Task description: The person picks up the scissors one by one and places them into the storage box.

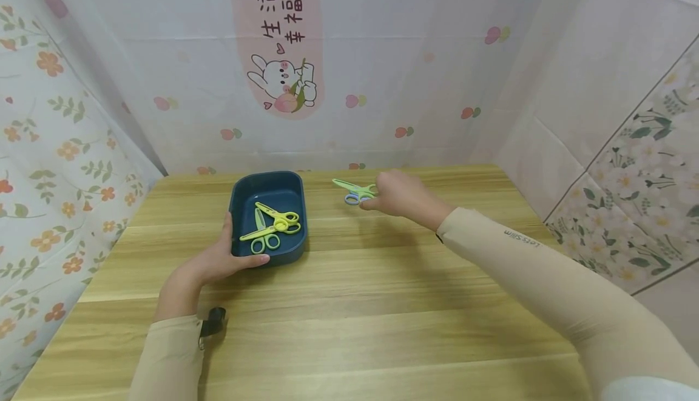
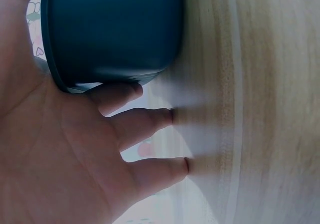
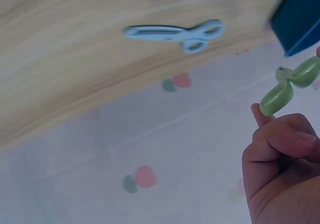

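Observation:
A dark blue tray (image 1: pixel 289 255) stands on the table, with yellow scissors (image 1: pixel 280 224) lying over green-handled scissors (image 1: pixel 265 242) inside it. My left hand (image 1: pixel 218 261) rests at its near left corner, thumb along the near rim and fingers by the left wall. In the left wrist view those fingers (image 2: pixel 145 126) are straight and spread. To the right of the tray, my right hand (image 1: pixel 403 193) pinches light green scissors (image 1: pixel 346 185), their blades pointing left. Behind them in the head view, blue scissors (image 3: pixel 180 32) lie on the table, partly hidden.
The wood-grain table (image 1: pixel 327 340) ends at a patterned cloth (image 1: pixel 371 85) at the back. Floral cloths hang on the left and right sides. A black wrist strap mount (image 1: pixel 214 321) sits on my left sleeve.

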Demonstrator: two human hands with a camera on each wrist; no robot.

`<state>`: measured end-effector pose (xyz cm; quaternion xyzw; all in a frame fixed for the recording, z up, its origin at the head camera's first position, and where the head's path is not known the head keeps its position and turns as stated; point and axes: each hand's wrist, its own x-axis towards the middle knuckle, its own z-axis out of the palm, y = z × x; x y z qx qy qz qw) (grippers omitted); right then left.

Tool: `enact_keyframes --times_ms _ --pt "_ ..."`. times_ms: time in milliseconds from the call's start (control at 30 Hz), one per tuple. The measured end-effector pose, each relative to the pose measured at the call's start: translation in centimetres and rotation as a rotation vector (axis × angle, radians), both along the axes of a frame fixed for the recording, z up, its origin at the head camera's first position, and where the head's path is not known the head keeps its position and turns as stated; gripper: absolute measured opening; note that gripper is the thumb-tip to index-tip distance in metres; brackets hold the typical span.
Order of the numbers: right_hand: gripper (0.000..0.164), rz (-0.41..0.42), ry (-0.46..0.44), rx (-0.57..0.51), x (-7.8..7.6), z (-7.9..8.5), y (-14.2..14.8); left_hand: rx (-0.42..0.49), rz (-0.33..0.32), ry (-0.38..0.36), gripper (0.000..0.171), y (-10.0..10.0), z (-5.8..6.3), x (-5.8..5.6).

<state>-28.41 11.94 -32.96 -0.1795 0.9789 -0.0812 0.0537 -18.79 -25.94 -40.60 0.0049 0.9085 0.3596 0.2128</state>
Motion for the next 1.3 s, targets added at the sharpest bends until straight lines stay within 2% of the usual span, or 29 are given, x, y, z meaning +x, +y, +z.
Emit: enact_keyframes --times_ms 233,500,700,1033,1233,1300 --pt "0.048 0.060 0.004 0.059 -0.2 1.5 -3.6 0.006 0.008 0.012 0.146 0.1 -0.1 0.1" --pt "0.057 0.106 0.021 0.026 -0.7 2.2 -7.0 0.012 0.012 0.010 0.146 0.0 0.0 0.0" --pt "0.056 0.129 0.012 0.063 -0.8 2.9 -9.2 0.014 0.004 0.013 0.147 -0.2 0.0 -0.1" --pt "0.054 0.126 0.030 0.113 -0.9 1.8 -12.4 0.012 -0.003 0.027 0.146 0.0 0.3 0.0" --pt "0.045 0.162 0.112 0.212 -0.6 0.4 -14.1 0.023 0.003 0.006 0.145 0.2 0.4 0.2" --pt "0.043 0.168 0.112 0.224 -0.4 0.0 -14.4 0.025 0.005 0.001 0.145 0.2 0.4 0.1"
